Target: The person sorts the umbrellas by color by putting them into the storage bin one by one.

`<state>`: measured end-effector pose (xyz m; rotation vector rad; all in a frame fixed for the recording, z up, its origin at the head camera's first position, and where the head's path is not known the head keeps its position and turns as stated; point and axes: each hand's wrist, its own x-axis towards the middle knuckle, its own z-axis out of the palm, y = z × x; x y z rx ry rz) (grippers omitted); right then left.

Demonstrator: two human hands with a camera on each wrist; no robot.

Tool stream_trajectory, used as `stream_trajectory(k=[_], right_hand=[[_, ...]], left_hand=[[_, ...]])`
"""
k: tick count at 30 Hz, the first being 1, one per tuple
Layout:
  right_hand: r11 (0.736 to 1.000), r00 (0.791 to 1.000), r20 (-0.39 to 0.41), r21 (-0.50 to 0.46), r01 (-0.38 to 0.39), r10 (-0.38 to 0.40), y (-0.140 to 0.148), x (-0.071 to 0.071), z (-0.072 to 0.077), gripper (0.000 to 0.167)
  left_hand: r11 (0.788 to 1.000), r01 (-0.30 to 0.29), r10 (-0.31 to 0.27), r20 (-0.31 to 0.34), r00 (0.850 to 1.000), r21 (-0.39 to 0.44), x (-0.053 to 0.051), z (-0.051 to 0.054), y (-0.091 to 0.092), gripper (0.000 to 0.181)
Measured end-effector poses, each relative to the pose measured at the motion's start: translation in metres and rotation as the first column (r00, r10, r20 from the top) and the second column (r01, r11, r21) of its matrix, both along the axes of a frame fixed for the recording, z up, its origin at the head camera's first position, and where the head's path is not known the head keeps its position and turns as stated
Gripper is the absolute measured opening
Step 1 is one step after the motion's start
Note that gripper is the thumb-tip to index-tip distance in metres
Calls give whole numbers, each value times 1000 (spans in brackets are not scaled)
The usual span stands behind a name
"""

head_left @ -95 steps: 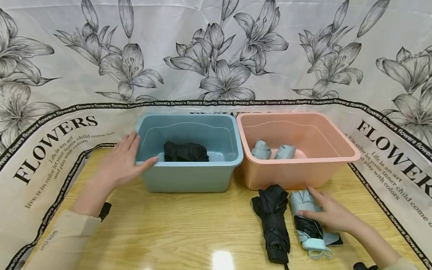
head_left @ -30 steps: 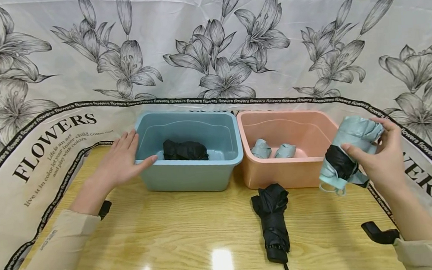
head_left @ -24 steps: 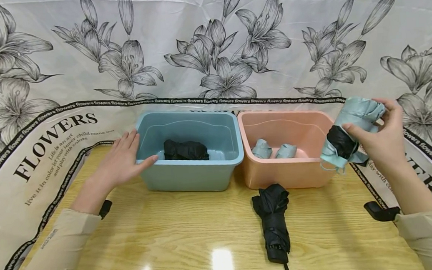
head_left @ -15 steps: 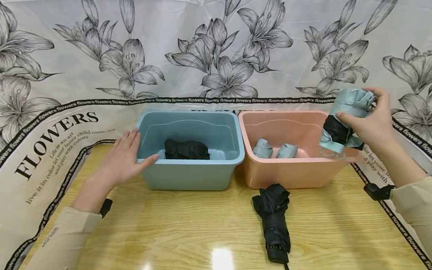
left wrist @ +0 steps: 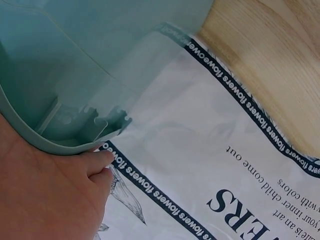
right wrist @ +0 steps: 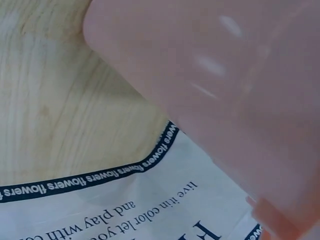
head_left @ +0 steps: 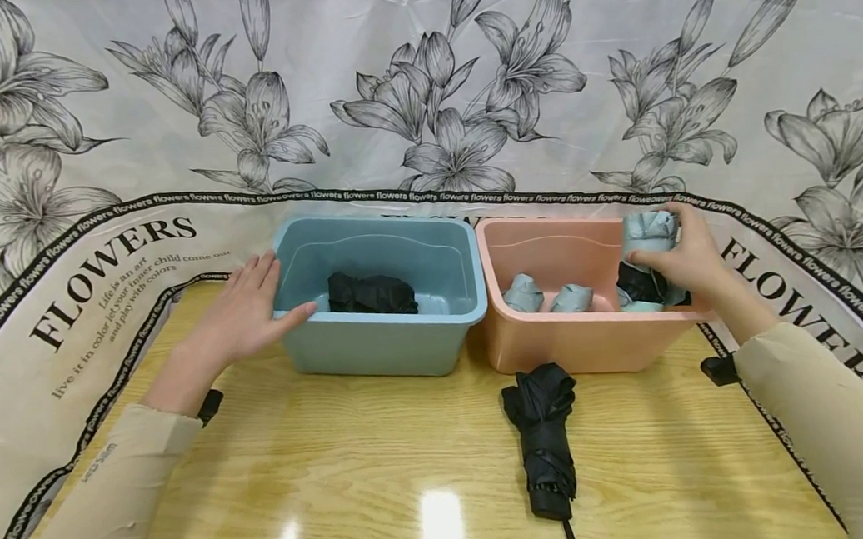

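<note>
My right hand [head_left: 689, 256] grips a folded light-blue umbrella [head_left: 649, 233] with a black band, low inside the right end of the pink bin [head_left: 579, 343]. The front rim hides its lower end. To its left in that bin lie two more light-blue folded umbrellas [head_left: 523, 294]. My left hand [head_left: 242, 312] rests with straight fingers on the left rim of the blue bin [head_left: 377, 348]; the left wrist view shows that hand [left wrist: 55, 195] against the bin's edge. A black folded umbrella [head_left: 373, 293] lies inside the blue bin.
Another black folded umbrella [head_left: 545, 445] lies on the wooden table [head_left: 326, 477] before the pink bin, its strap toward me. A flower-printed cloth [head_left: 419, 95] rises behind both bins and runs along the sides. The bins stand side by side.
My right hand took the light-blue umbrella off the table, lifted it up on the right, then carried it left and down into the pink bin. My left hand stays put on the blue bin.
</note>
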<state>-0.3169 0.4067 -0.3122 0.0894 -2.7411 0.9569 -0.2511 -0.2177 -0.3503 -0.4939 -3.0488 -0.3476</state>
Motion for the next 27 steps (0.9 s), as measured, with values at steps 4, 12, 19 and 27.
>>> stream_trajectory(k=[4, 12, 19, 27], right_hand=[[999, 996, 78, -8, -31, 31, -3, -8, -13, 90], [972, 983, 117, 173, -160, 141, -11, -25, -28, 72], [970, 926, 336, 110, -217, 169, -12, -34, -34, 78], [922, 898, 368, 203, -329, 239, -11, -41, -37, 68]], left_hand=[[1000, -4, 4, 8, 1000, 0, 0, 0, 0, 108], [1000, -4, 4, 9, 1000, 10, 0, 0, -1, 108], [1000, -3, 3, 12, 1000, 19, 0, 0, -1, 108], [1000, -1, 0, 9, 1000, 26, 0, 1, -1, 107]])
